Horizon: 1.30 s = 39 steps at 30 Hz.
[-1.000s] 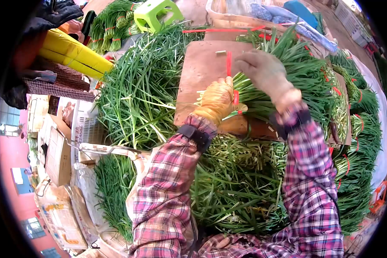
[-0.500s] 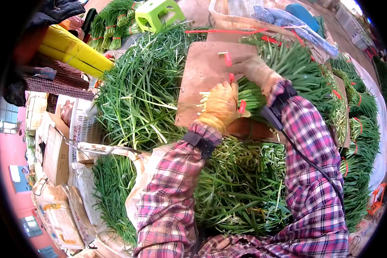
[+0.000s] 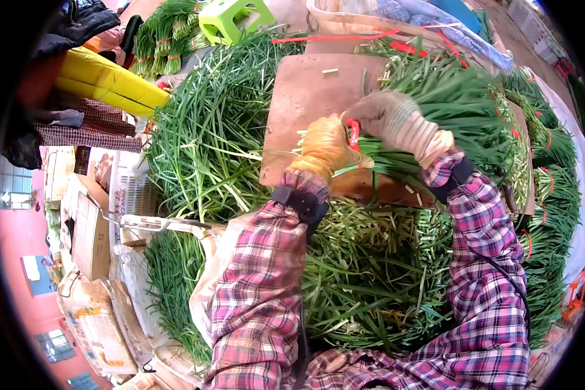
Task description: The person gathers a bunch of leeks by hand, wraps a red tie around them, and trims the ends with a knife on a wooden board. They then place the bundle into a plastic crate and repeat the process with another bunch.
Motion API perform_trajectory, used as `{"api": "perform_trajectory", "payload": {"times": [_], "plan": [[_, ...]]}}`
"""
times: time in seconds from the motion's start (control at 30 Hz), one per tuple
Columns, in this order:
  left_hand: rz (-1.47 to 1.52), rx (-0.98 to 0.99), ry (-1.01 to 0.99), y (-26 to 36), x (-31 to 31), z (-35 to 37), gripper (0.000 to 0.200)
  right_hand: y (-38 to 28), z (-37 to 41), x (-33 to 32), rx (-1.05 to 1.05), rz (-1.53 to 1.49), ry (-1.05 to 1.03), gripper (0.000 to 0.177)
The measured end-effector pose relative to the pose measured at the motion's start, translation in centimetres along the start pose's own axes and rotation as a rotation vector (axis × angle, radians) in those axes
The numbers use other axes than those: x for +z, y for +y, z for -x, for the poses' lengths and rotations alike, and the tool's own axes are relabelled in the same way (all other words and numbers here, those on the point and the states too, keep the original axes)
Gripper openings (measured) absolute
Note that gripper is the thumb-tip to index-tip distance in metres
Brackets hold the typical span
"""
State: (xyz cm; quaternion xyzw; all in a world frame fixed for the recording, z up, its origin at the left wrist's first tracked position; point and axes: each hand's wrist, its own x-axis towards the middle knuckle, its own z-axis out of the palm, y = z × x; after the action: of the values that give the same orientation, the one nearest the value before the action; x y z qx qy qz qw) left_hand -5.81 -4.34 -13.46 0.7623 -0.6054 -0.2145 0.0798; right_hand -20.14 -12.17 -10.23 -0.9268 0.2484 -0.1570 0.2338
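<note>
My left hand (image 3: 327, 146), in a yellow-orange glove, is closed round a bunch of garlic chives (image 3: 387, 155) lying on a brown board (image 3: 299, 97). The cut pale ends poke out on the left of the glove and the green leaves run off to the right. A red tie (image 3: 353, 134) stands up from the bunch beside the left thumb. My right hand (image 3: 393, 123), in a pale, grey-fingered glove, is closed at the tie's upper end, its fingertips close to the left hand. The underside of the bunch is hidden.
Loose chives (image 3: 214, 130) are heaped left of the board, with more leaves and trimmings (image 3: 370, 279) below it. Tied bunches (image 3: 552, 195) line the right. A green stool (image 3: 234, 21), a yellow padded object (image 3: 110, 81) and a crate (image 3: 133, 182) stand around.
My right hand has come down and right, and its fingers are now at the red tie beside my left hand. The tie's upper part, raised before, is now lower. My left hand keeps its hold.
</note>
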Motion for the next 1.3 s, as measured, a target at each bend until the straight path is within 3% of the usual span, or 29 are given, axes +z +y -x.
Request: {"api": "perform_trajectory", "payload": {"times": [0.07,0.13,0.2,0.27,0.37,0.47,0.53,0.57,0.67,0.7,0.73,0.8,0.83,0.97,1.03,1.07,1.13,1.17,1.2,1.27,1.3], "plan": [[-0.007,0.066,0.049,0.1,0.0,0.2,0.086,-1.4,0.4,-1.9,0.203,0.202,0.128,0.019],[-0.019,0.187,0.146,0.0,0.2,0.5,0.083,-2.4,1.5,-2.8,0.13,0.291,0.204,0.025],[-0.058,0.183,0.106,-0.4,0.5,-0.3,0.077,-5.8,2.8,-2.8,0.393,0.161,-0.193,0.034],[-0.095,0.183,0.065,-0.7,0.9,-0.5,0.071,-5.4,3.5,0.0,0.348,-0.022,0.013,0.033],[-0.02,0.31,0.258,-1.9,2.1,-0.6,0.065,-6.0,3.3,1.5,0.375,-0.056,0.049,0.023],[-0.02,0.351,0.228,-2.7,2.6,-1.4,0.067,-5.1,3.3,2.5,0.227,-0.031,0.134,0.016],[-0.021,0.246,0.126,-0.9,0.4,-0.6,0.073,-1.7,2.4,2.9,0.369,-0.457,0.386,0.012],[-0.025,0.146,0.012,0.1,-0.5,0.0,0.079,-1.2,1.9,3.1,0.264,-0.39,0.505,0.011],[-0.053,0.076,-0.005,0.8,-0.8,0.2,0.085,-1.2,1.1,3.6,0.152,-0.12,0.557,0.009],[-0.053,0.102,0.002,0.5,-0.5,0.0,0.078,-1.2,0.9,3.5,0.149,-0.125,0.559,0.009],[-0.052,0.096,-0.002,0.0,0.1,0.0,0.078,-1.2,0.9,3.0,0.016,-0.081,0.526,0.01],[-0.103,0.206,0.178,-0.6,1.5,-0.3,0.08,-1.1,1.2,1.8,-0.248,0.016,0.446,0.014],[-0.137,0.203,0.136,-0.3,1.2,-0.2,0.074,-1.6,1.0,1.4,-0.118,0.188,0.397,0.017],[-0.167,0.101,0.103,-0.2,0.6,0.5,0.084,0.6,0.3,4.0,-0.012,0.226,0.283,0.018],[-0.171,0.353,0.165,-0.9,0.8,-0.2,0.087,2.1,0.5,5.3,0.408,-0.511,0.287,0.011],[-0.166,0.352,0.166,-1.0,0.6,-0.6,0.087,1.0,0.5,4.4,0.409,-0.507,0.283,0.011],[-0.142,0.442,0.112,-0.7,0.9,-1.2,0.085,-0.6,1.4,2.9,0.571,-0.951,0.33,0.011],[-0.126,0.406,0.115,-0.4,1.1,-0.7,0.07,-0.3,1.7,3.4,0.556,-1.0,0.303,0.013],[-0.124,0.403,0.116,-0.2,1.1,-0.5,0.07,-0.8,2.1,3.3,0.556,-0.999,0.299,0.013],[-0.199,0.28,0.116,-0.3,1.7,0.0,0.069,-3.7,3.1,2.5,0.31,-0.353,0.385,0.011],[-0.134,0.294,0.198,-0.6,2.4,0.2,0.069,-3.0,2.9,2.4,0.276,-0.14,0.239,0.011]]}}
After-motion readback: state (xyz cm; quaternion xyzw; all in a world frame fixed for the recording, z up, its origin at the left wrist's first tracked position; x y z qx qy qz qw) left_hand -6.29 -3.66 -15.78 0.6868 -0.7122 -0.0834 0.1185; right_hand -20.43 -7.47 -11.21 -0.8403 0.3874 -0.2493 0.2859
